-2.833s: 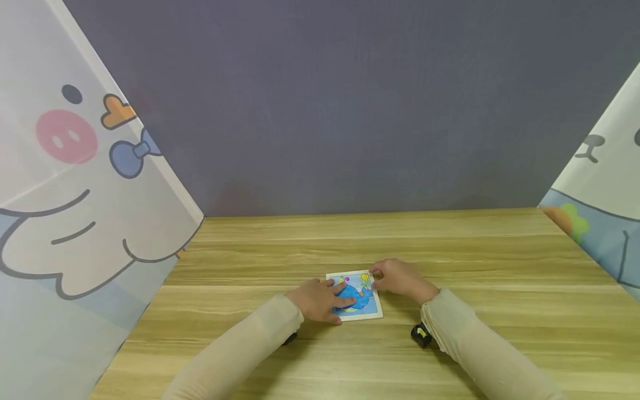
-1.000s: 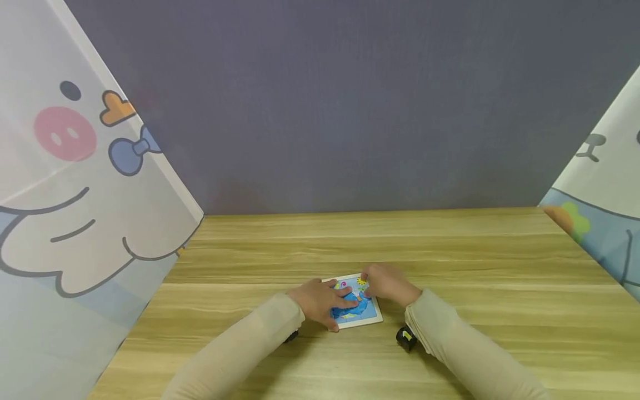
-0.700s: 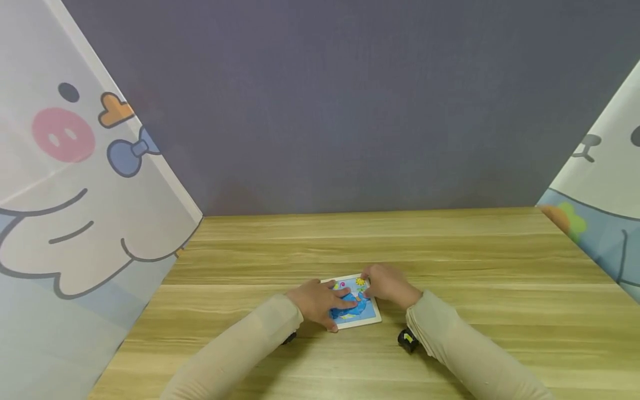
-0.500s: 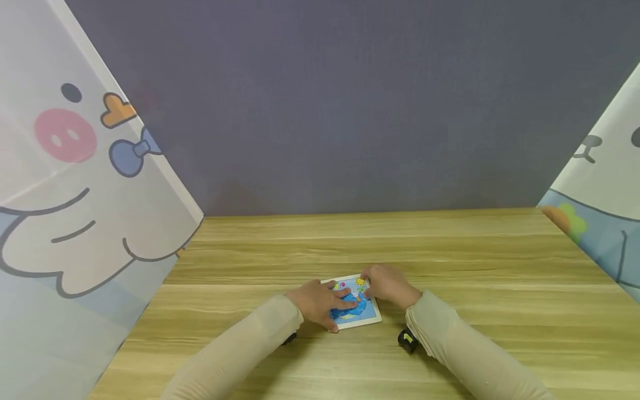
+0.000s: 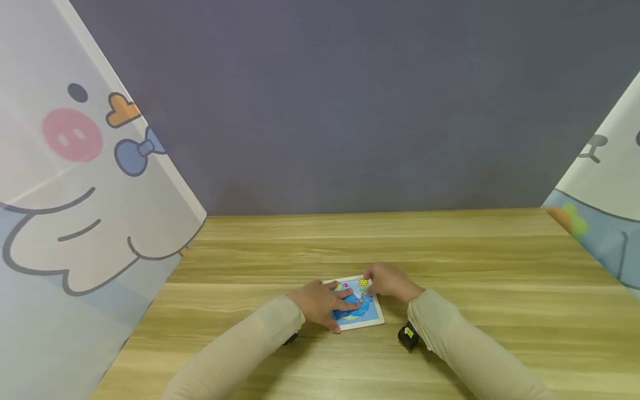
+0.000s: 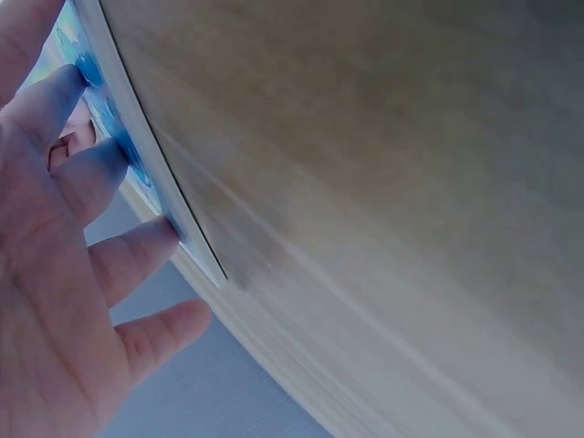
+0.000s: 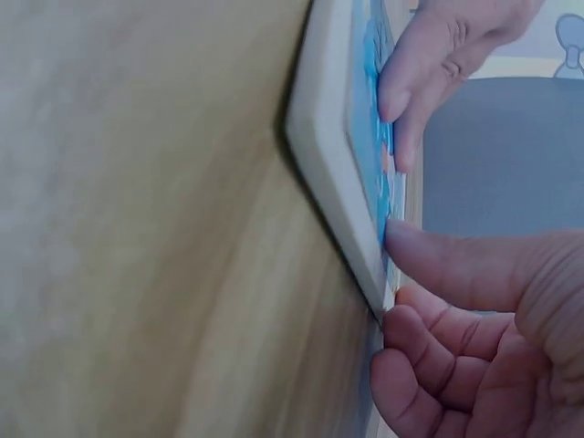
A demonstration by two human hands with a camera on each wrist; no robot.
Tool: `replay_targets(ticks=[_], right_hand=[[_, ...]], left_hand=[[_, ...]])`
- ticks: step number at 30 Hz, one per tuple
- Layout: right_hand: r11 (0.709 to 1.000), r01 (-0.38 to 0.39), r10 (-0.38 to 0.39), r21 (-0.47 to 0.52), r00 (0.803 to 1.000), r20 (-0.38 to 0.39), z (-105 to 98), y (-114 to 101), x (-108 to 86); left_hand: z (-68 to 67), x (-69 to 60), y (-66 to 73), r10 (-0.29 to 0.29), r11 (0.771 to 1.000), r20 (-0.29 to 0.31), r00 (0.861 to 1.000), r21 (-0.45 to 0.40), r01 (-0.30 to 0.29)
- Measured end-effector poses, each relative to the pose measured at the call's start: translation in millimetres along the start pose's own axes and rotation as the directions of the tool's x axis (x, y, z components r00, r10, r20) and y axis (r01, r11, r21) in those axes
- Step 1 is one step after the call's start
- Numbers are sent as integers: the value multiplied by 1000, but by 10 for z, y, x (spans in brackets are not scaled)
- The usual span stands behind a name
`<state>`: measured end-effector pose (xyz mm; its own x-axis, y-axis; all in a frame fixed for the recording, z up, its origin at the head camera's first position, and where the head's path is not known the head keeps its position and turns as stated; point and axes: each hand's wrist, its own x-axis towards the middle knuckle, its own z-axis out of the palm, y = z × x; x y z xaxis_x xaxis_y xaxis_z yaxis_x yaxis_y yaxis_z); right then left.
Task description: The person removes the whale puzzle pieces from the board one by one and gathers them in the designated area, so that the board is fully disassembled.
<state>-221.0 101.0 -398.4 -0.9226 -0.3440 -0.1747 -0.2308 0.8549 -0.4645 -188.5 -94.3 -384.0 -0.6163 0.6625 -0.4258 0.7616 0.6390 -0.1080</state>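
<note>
A small square jigsaw puzzle (image 5: 372,314) in a white frame lies on the wooden table, showing a blue whale and a yellow sun. My left hand (image 5: 318,301) rests on its left part with the fingers spread; they cover some of the whale. In the left wrist view, the left fingertips (image 6: 109,157) touch the picture and the frame's edge. At the upper right side, my right hand (image 5: 391,281) grips the puzzle's border. The right wrist view has the right thumb (image 7: 456,265) on the picture and the other fingers curled by the frame's edge; their tips are partly hidden.
The wooden table (image 5: 280,244) runs back to a grey panel (image 5: 370,111). Cartoon-printed side panels (image 5: 100,222) stand at left and right. A black wrist device (image 5: 408,336) hangs below the right cuff, close to the tabletop.
Since the earliest frame, my right hand has moved a little left onto the puzzle's border, and the puzzle has turned slightly counter-clockwise. The left hand stays on it. Over the last second both hands barely move.
</note>
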Motion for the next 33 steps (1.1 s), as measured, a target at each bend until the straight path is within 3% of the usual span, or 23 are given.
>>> replay_targets(ticks=[8, 24, 33], right_hand=[[1000, 4, -4, -18, 1000, -10, -14, -29, -28], [997, 12, -13, 75, 1000, 6, -27, -14, -20], [996, -7, 12, 92, 999, -48, 28, -20, -4]], left_hand=[[-24, 6, 25, -8, 1000, 13, 1000, 6, 8], [-18, 7, 23, -6, 1000, 17, 1000, -7, 7], [-13, 9, 25, -5, 1000, 10, 1000, -3, 5]])
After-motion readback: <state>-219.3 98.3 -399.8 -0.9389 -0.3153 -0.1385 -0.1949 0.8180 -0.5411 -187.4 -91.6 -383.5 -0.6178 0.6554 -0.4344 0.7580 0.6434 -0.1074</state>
